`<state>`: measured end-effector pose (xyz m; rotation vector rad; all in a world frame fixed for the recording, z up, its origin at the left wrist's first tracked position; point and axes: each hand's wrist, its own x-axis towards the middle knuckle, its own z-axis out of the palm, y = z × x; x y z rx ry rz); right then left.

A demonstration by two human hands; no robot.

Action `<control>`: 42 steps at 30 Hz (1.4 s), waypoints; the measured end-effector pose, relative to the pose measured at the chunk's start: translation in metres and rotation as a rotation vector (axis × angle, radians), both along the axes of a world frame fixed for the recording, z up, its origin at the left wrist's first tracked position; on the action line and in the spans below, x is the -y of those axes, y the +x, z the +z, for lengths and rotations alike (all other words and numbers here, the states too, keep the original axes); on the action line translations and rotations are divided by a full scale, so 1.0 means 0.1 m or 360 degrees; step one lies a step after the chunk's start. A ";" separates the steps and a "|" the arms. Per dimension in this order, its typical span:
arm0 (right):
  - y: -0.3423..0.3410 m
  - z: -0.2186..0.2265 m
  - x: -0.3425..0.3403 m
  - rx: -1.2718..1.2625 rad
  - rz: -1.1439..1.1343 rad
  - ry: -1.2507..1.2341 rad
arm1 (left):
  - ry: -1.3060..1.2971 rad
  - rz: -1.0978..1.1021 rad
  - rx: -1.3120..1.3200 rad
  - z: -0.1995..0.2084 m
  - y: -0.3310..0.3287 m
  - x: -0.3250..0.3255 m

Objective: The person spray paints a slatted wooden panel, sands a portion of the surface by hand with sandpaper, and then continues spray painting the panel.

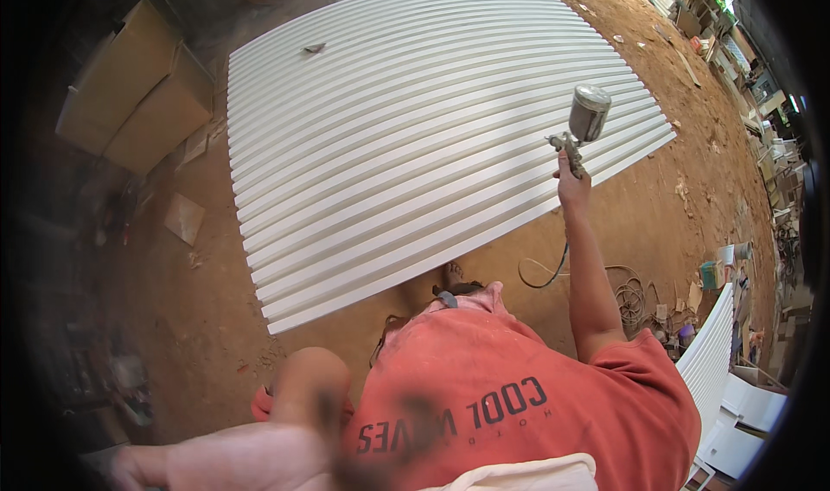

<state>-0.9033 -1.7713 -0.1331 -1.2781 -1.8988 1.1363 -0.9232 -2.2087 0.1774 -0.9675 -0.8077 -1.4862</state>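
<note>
My right hand (573,178) is wrapped round the handle of a metal spray gun (566,143). A silver paint cup (590,113) stands on top of the gun. I hold it over the right part of a large white ribbed panel (415,145). A thin hose (546,282) curves below my right forearm. At the lower left is a bare bent limb (311,379), beside blurred pale pink cloth (246,456); I cannot make out my left hand's fingers there. A small grey scrap (313,49) lies on the panel's far left.
Cardboard boxes (143,93) stand left of the panel on brown dirt ground (190,318). A coiled hose (635,296) lies at right, near another white ribbed panel (711,353) and white furniture pieces (748,409). Boards and clutter (782,171) line the right side.
</note>
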 end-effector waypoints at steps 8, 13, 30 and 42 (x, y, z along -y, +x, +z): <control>-0.31 -0.10 0.90 0.0040 0.0884 -0.0238 | -0.1041 -0.0510 0.0970 -1.68 -0.47 -1.09; -0.41 0.18 1.43 0.0252 0.1461 -0.0517 | -0.1718 0.0344 0.1798 -3.38 -0.78 -0.87; 0.31 -0.42 -1.39 0.0132 -0.0020 -0.0257 | -0.2745 0.1359 0.2254 -4.19 -1.19 -0.80; 1.21 -0.56 -0.86 0.0138 0.0147 -0.0336 | -0.2854 0.0994 0.1804 -4.21 -1.21 -1.49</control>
